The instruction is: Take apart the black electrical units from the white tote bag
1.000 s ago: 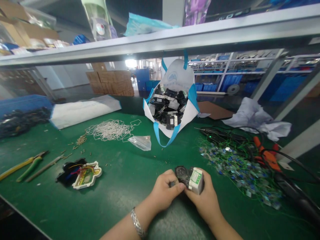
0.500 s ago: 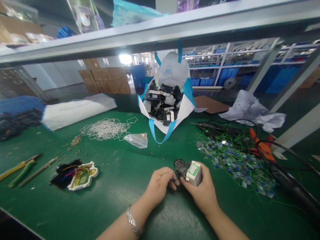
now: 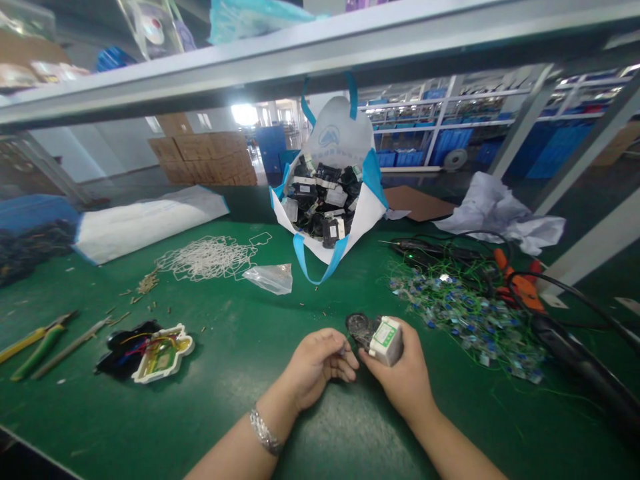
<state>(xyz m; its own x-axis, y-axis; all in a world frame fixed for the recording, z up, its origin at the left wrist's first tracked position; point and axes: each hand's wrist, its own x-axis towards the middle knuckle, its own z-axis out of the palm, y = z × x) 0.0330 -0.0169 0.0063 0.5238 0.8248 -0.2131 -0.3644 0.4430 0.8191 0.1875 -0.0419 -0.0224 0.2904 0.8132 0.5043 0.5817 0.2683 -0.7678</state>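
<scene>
Module (image 3: 384, 339) clamped in right hand (image 3: 403, 380) grip, black part half hidden; left hand (image 3: 320, 363) grip pinched, contents unclear

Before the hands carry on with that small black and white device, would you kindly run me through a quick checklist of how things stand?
1. Right hand grips the black and white device: ok, fingers wrap its white end.
2. Left hand on the device: cannot tell; its fingertips are pinched beside the black end, contact is unclear.
3. Anything held in the left fingertips: cannot tell, too small to see.
4. Bare green mat under the hands: ok.
5. Tangle of green wires apart from the right hand: ok, it lies further to the right.
6. Pliers within easy reach: not ok, they lie at the far left edge.
</scene>
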